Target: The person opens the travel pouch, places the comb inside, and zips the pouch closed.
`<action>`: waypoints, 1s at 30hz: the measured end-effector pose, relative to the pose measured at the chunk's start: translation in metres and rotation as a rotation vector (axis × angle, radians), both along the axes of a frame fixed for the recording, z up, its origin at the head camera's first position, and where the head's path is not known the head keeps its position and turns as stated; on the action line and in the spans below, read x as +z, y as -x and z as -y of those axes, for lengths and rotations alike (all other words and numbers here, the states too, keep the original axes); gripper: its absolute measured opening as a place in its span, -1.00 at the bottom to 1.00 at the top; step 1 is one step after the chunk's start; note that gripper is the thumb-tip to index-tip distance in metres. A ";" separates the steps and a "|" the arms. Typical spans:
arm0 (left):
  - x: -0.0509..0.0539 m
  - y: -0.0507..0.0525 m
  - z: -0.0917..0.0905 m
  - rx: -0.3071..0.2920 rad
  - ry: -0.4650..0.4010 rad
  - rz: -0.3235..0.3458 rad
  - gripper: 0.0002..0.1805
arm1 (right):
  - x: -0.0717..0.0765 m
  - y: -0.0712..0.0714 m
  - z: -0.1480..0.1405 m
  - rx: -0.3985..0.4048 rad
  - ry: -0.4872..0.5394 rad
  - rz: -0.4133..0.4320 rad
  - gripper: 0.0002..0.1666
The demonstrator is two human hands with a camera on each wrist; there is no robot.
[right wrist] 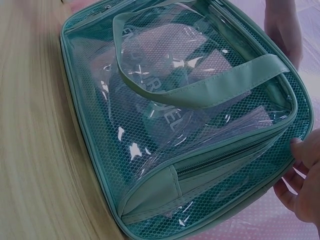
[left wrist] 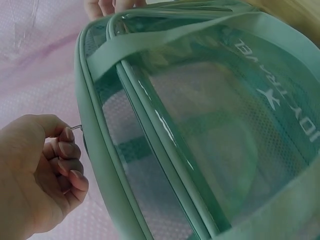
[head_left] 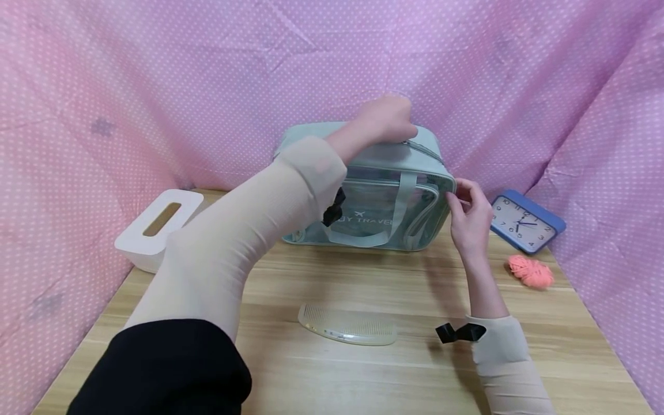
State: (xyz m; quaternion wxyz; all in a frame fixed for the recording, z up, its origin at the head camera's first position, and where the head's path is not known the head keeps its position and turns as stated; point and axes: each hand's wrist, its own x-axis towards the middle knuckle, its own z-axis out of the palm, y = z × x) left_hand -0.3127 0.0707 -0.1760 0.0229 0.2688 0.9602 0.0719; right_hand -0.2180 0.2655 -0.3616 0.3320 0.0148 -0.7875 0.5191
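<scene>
A pale green, see-through travel bag [head_left: 363, 158] with a strap handle and white lettering stands upright on the table. Above its top panel, my left hand [head_left: 386, 118] reaches across. The left wrist view shows that hand [left wrist: 45, 172] with curled fingers, pinching a small metal zipper pull [left wrist: 76, 127] at the bag's rim. My right hand [head_left: 469, 213] grips the bag's right edge. In the right wrist view, the thumb of this hand [right wrist: 307, 185] lies on the mesh side while its fingers go behind the edge.
A white tissue box [head_left: 173, 210] stands at the left. In front of the bag lies a translucent comb [head_left: 347, 325] on the wooden table [head_left: 290, 380]. To the right are a blue clock [head_left: 526, 222] and a coral yarn bundle [head_left: 531, 271]. Pink dotted cloth [head_left: 218, 75] hangs around.
</scene>
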 end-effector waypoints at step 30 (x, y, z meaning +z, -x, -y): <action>-0.022 -0.006 -0.076 0.011 0.092 0.010 -0.83 | -0.001 0.000 -0.002 -0.001 -0.030 0.013 -0.69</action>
